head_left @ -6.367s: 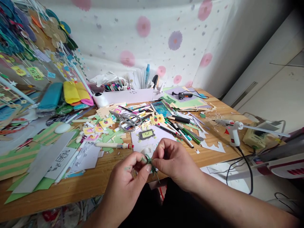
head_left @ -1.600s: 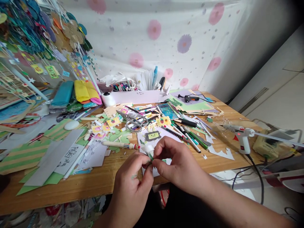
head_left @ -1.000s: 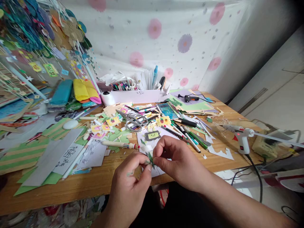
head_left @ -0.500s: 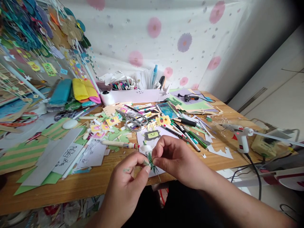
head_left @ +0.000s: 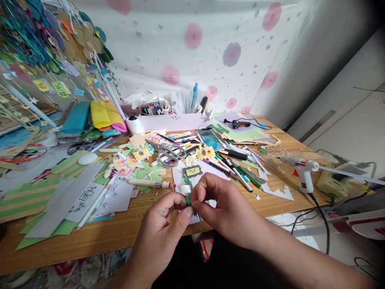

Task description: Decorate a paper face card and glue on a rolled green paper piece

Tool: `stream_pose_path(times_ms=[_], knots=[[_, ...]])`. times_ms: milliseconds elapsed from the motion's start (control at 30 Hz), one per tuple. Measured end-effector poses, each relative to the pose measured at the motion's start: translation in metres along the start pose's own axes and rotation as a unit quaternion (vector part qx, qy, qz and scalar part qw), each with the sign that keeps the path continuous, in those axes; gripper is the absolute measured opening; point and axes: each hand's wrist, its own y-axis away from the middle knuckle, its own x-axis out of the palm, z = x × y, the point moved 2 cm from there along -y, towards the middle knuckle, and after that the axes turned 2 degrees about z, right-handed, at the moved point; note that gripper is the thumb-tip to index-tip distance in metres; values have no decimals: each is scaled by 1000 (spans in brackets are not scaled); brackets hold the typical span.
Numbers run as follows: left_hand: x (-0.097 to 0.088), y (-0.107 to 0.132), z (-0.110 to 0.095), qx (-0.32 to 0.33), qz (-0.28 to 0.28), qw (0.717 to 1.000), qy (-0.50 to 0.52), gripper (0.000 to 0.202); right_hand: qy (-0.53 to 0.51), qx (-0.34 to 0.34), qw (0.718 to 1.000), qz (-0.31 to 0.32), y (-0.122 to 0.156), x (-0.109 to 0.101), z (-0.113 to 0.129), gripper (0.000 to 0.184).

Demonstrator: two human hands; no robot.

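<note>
Both my hands meet just over the near edge of a wooden table [head_left: 126, 228]. My left hand [head_left: 162, 233] and my right hand [head_left: 224, 206] pinch a small green paper piece with thin strips [head_left: 190, 197] between thumbs and forefingers. Green smears mark my left fingers. Right behind the hands lies a white sheet with a small dark-framed green face cut-out [head_left: 192, 171]. A multicolour pen [head_left: 148, 183] lies to the left of it, and grey scissors [head_left: 167, 151] sit further back.
Paper scraps, markers and cut-outs cover the table. A white hot glue gun [head_left: 302, 170] with a black cord stands at the right, a white pen box [head_left: 168, 119] at the back, a black glue gun [head_left: 240, 123] beyond. Hanging paper decorations fill the left.
The hands have stayed pinched on the green piece, turning it slightly and shifting a little. The view has drifted a bit; nothing on the table has moved.
</note>
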Motion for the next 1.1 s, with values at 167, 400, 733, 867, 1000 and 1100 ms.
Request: stream_pose_path(times_ms=[167, 400, 733, 867, 1000, 1100], knots=[[-1, -1, 3, -11, -13, 1000, -3, 20, 13, -13, 1000, 0, 1, 0, 1, 16], [2, -3, 0, 11, -31, 999, -31, 22, 5, -15, 1000, 8, -2, -1, -4, 15], [5, -3, -11, 102, -75, 983, -136, 16, 53, -3, 999, 0, -3, -2, -7, 18], [4, -4, -16, 138, -98, 968, -185, 16, 108, -42, 993, -21, -4, -1, -1, 15], [2, -6, -16, 134, -110, 958, -229, 18, 102, -23, 994, -12, -8, 1, -3, 15], [1, -7, -14, 111, -101, 961, -230, 18, 24, 34, 999, 13, -13, 2, -10, 16]])
